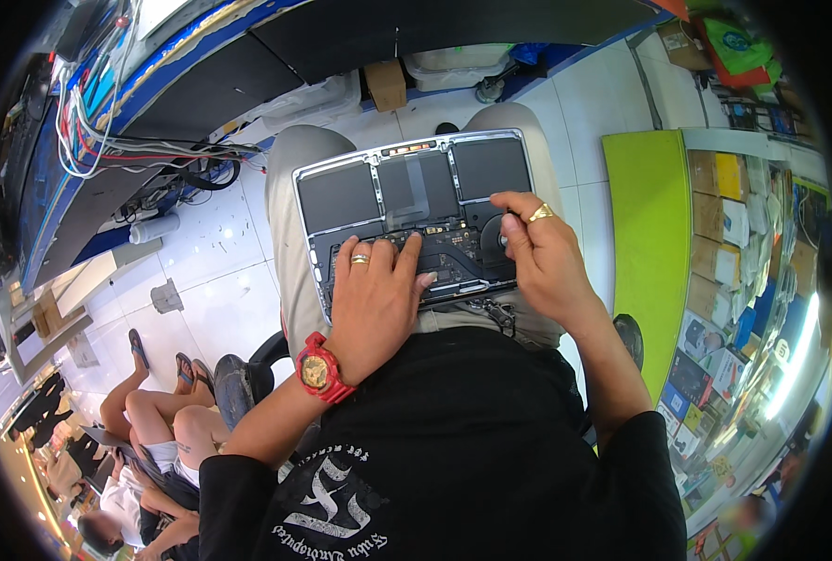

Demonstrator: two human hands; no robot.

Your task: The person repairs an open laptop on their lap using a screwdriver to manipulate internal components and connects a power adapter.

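An opened laptop base [298, 201] lies across my lap with its insides facing up. Black battery packs [343, 198] fill its far side, and a strip of clear tape [419, 187] covers part of the middle one. Nearer me runs the dark circuit board [448, 266]. My left hand [374, 297] rests on that board with its fingers spread, wearing a ring and a red watch. Over the round fan [495, 238] at the right, my right hand [549, 257] is closed in a pinch; whatever the fingertips hold, if anything, is hidden.
A dark-fronted counter [332, 42] stands ahead, with loose cables [107, 154] hanging at its left. To my right are a green panel [645, 252] and a glass case of boxes [715, 224]. People [163, 439] sit at the lower left. White tiles [210, 243] cover the floor.
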